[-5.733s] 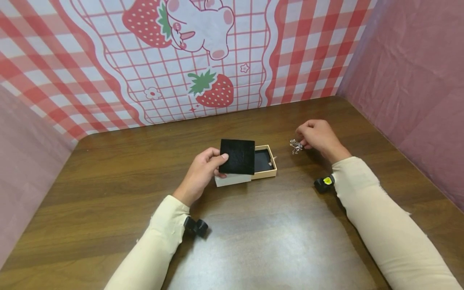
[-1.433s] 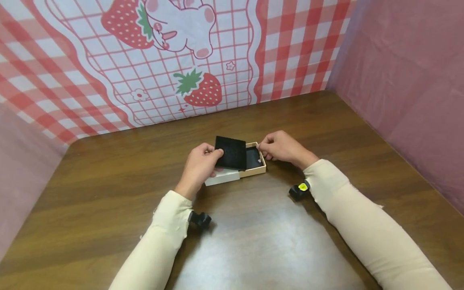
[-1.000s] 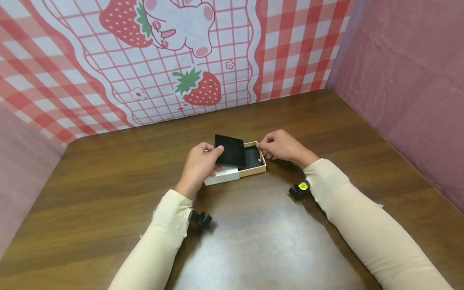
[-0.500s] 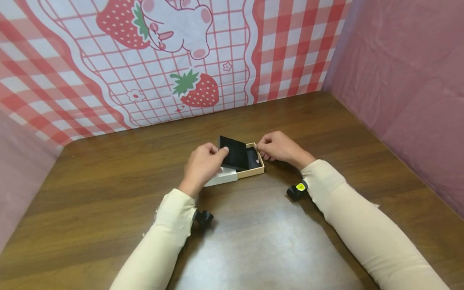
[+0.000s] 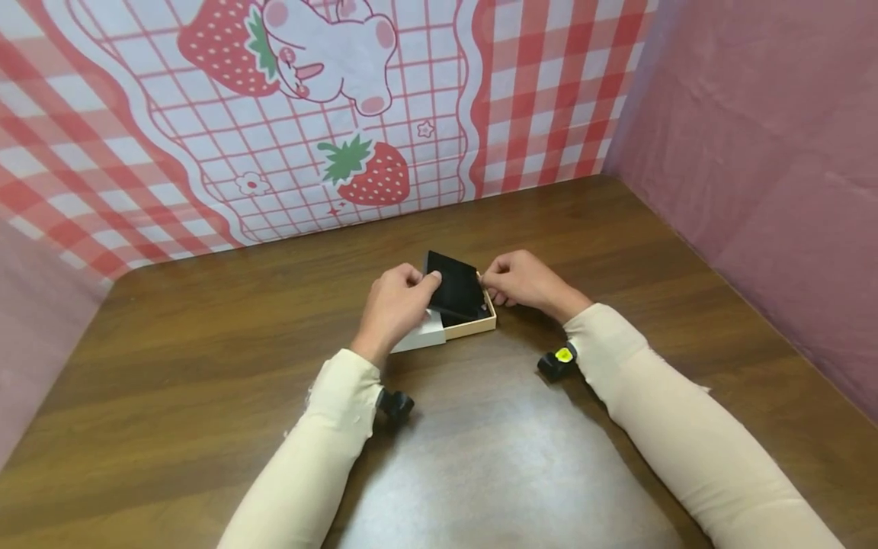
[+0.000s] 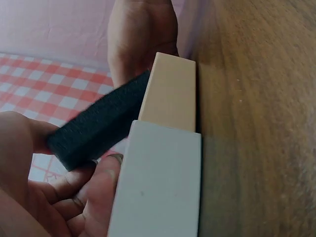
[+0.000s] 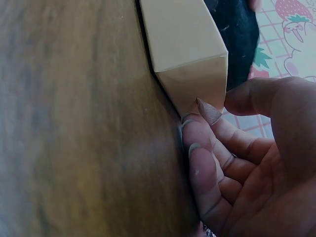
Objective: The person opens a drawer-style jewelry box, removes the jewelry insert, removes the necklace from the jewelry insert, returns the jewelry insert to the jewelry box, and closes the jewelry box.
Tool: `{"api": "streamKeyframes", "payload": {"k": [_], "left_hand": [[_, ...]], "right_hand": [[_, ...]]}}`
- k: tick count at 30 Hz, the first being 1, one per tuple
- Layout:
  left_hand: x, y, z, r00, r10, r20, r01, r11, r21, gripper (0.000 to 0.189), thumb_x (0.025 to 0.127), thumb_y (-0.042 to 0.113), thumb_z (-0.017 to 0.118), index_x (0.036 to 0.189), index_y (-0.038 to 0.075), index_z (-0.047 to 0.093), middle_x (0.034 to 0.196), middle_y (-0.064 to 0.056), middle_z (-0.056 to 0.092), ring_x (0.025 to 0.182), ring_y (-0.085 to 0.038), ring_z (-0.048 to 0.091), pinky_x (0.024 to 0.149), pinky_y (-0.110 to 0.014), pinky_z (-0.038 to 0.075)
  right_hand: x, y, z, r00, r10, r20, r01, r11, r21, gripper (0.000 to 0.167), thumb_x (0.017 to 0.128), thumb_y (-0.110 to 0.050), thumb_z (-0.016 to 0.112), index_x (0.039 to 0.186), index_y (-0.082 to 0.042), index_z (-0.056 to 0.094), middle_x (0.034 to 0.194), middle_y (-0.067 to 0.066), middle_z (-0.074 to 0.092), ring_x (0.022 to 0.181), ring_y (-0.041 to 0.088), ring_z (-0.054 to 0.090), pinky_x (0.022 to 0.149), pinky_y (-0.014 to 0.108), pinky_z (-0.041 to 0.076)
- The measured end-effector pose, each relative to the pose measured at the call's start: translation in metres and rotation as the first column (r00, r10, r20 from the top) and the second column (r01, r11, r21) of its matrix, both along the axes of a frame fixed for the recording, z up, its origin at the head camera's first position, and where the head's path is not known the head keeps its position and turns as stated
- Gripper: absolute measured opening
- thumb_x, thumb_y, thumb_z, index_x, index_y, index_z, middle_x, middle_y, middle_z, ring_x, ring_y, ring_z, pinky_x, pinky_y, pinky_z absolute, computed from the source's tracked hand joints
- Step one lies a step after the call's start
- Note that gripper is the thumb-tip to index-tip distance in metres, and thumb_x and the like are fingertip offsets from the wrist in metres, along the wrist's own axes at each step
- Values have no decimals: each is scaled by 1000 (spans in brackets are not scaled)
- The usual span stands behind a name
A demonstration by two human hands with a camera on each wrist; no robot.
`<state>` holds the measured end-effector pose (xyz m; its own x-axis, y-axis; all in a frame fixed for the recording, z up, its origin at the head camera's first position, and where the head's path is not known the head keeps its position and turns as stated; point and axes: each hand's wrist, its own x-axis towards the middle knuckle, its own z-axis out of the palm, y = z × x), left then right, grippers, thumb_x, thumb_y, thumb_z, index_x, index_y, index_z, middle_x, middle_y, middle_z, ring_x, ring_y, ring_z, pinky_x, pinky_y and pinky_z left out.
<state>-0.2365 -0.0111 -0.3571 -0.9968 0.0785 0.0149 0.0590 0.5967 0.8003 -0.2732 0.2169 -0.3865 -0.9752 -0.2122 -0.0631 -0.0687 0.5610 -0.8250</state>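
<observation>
My left hand (image 5: 396,306) pinches a square black foam pad (image 5: 453,287) between thumb and fingers. The pad is tilted, its right edge low at the tan drawer (image 5: 472,329), its left side raised over the white box sleeve (image 5: 424,334). The drawer is pulled partway out of the sleeve. My right hand (image 5: 523,282) grips the drawer's right end, thumb at its top edge and fingers curled against the end wall. A small pointed pull tab (image 7: 209,112) sticks out there. A silvery bit (image 7: 207,230) shows below the right hand; what it is stays unclear.
Everything rests on a brown wooden table (image 5: 206,366). A checked cloth with strawberries (image 5: 373,175) stands behind it, and a pink cloth (image 5: 761,152) closes the right side. Wrist cameras (image 5: 396,406) are strapped to both sleeves.
My right hand has gone from a small silvery object at the right to the drawer's end. The pad has shifted right and tilted, its right edge now over the drawer.
</observation>
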Motion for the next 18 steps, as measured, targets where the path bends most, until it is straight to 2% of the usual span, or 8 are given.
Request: {"api": "streamKeyframes", "payload": {"k": [4,11,18], "left_hand": [[-1,2,-2,1000,10,7,-10,1000,-17,38,96,48,61,83,12,63,69,-6,66,62,-21,64,62,-36,44],[-2,2,-6,999,33,-37,-36,996,-85,39,95,51,60,79,15,62,66,-1,66,69,-21,61,63,-37,42],[-2,3,-7,998,43,-45,-48,992,-113,40,94,53,59,80,16,62,75,-2,63,74,-23,58,66,-38,42]], "right_hand": [[1,-1,1,1000,2,-1,-2,1000,-4,17,92,-15,59,91,-1,69,79,9,66,72,20,63,63,30,54],[-1,-1,0,1000,-5,-4,5,1000,7,16,92,-14,60,91,-1,70,76,9,66,69,18,63,61,29,54],[0,0,1,1000,-27,3,27,1000,10,17,92,-15,61,94,-2,71,81,11,67,72,21,63,63,31,56]]}}
